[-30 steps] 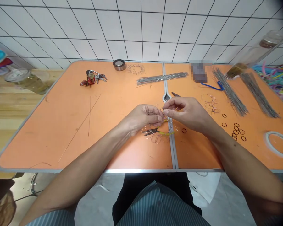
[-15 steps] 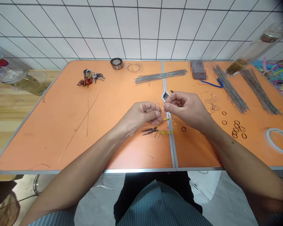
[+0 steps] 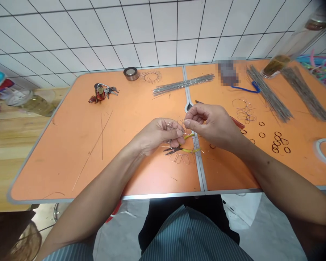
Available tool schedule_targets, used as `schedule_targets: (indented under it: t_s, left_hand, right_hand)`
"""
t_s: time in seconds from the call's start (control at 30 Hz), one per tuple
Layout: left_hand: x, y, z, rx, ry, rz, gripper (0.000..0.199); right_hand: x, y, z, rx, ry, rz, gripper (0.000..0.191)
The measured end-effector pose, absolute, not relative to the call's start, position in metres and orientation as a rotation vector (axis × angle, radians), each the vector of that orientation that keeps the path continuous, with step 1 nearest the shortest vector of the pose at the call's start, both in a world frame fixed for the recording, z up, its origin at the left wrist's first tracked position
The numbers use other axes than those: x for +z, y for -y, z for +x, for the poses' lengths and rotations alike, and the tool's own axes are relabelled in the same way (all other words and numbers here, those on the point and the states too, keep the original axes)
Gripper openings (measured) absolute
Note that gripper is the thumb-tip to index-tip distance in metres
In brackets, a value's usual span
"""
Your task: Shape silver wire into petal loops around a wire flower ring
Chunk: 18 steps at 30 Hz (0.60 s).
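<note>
Head view: wire point(image 3: 179, 125) between 2 hands point(image 3: 157, 136) point(image 3: 213, 127)

1. Left forearm point(image 3: 95, 185) and right forearm point(image 3: 271, 177) bare, angled inward from the lower corners.
2. Left hand point(image 3: 157, 136) curled, palm turned inward, fingers point(image 3: 176, 133) bunched.
3. Right hand point(image 3: 213, 127) raised, thumb and index pinched, other fingers curled.
4. Right fingertips point(image 3: 188, 123) just beside left fingers.
</note>
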<state>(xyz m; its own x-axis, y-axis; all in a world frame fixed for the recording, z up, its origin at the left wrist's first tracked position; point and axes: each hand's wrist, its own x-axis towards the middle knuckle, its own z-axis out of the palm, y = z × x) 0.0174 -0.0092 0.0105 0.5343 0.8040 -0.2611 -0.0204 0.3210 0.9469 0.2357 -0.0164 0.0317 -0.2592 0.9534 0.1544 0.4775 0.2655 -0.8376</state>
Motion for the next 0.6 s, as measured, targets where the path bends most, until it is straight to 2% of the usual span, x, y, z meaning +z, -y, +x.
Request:
schedule_targets:
  t_s: [0.6]
  left_hand:
    - [0.0009,0.0111,0.0243,0.669,-0.848,0.931,0.017]
  right_hand:
    - [0.037,0.0169,0.2361,0.867,1.817,-1.363,0.008]
